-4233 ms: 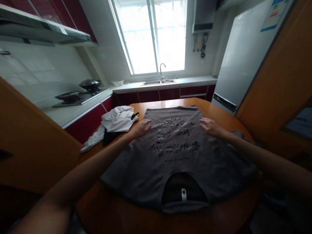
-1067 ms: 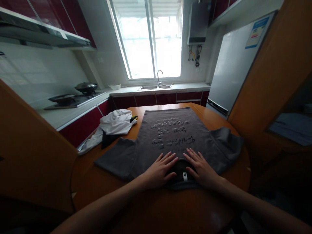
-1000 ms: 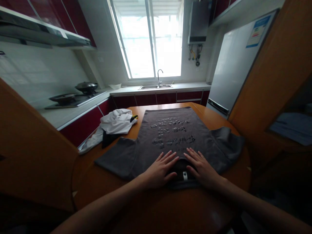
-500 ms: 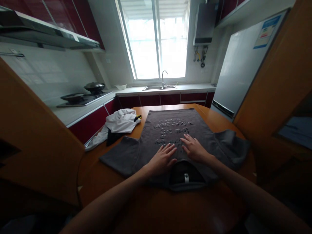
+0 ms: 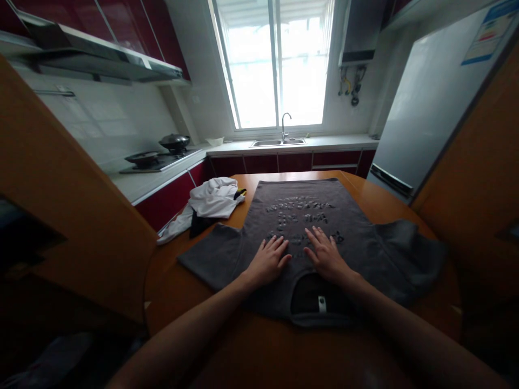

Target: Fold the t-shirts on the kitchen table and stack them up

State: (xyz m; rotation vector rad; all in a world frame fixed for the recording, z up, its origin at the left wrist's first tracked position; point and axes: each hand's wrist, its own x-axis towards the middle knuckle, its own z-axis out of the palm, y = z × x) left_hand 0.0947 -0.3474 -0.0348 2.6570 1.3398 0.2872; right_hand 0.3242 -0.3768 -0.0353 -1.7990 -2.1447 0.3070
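A dark grey T-shirt (image 5: pixel 304 192) with raised dark lettering lies spread on the wooden table (image 5: pixel 178 302), its neck opening towards me. My left hand (image 5: pixel 267 261) rests flat on the chest part, left of the neckline, fingers stretched forward. On the other side of the lettering's lower rows, my right hand (image 5: pixel 325 253) lies with its fingers spread on the cloth. Neither hand grips the fabric. The left sleeve lies fairly flat, while the right sleeve (image 5: pixel 399 237) is rumpled. Inside the collar a small white label (image 5: pixel 321 304) shows.
A heap of white clothing (image 5: pixel 214 197) with black and yellow parts lies at the table's left edge. Beyond are a stove with pans (image 5: pixel 174 142), a counter with a sink (image 5: pixel 265 143) and a tap. A refrigerator (image 5: pixel 430 97) stands at the right.
The view has turned slightly left, so everything appears further right. My hands have shifted a little over the shirt and now lie farther apart, both still flat on it.
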